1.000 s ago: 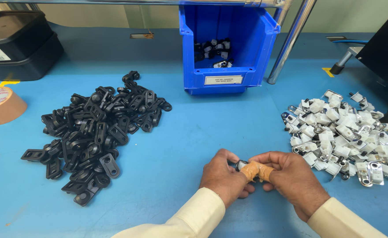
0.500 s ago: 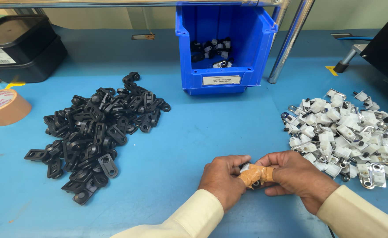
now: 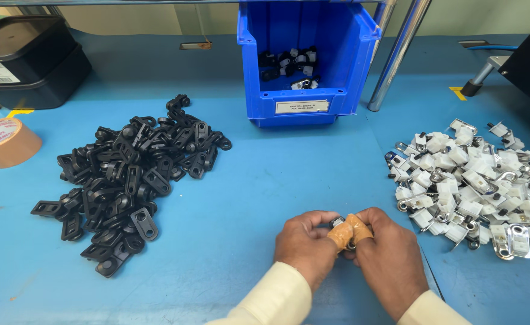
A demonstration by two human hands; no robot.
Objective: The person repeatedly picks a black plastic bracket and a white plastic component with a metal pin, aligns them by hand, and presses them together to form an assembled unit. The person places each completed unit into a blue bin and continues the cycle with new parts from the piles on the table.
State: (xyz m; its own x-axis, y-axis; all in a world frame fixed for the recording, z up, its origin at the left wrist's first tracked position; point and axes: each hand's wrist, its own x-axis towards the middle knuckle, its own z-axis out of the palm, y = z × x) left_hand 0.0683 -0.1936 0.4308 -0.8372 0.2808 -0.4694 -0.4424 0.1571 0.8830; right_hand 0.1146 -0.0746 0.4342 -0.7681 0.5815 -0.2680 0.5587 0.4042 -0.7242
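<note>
Head view: left hand [image 3: 306, 245] and right hand [image 3: 386, 256], knuckles up, pinch one small part [image 3: 339, 223].

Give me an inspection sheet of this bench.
Surface: blue bench top.
Job's things: small dark part with metal, mostly hidden between both hands; heap of black plastic brackets; heap of white-and-metal clips.
Clutter: brown tape roll; stacked black trays.
Grips: left hand and right hand closed on the part; tan-taped fingers.
Cables: blue hose.
Surroundings: blue plastic bin holding a few parts; metal post.
</note>
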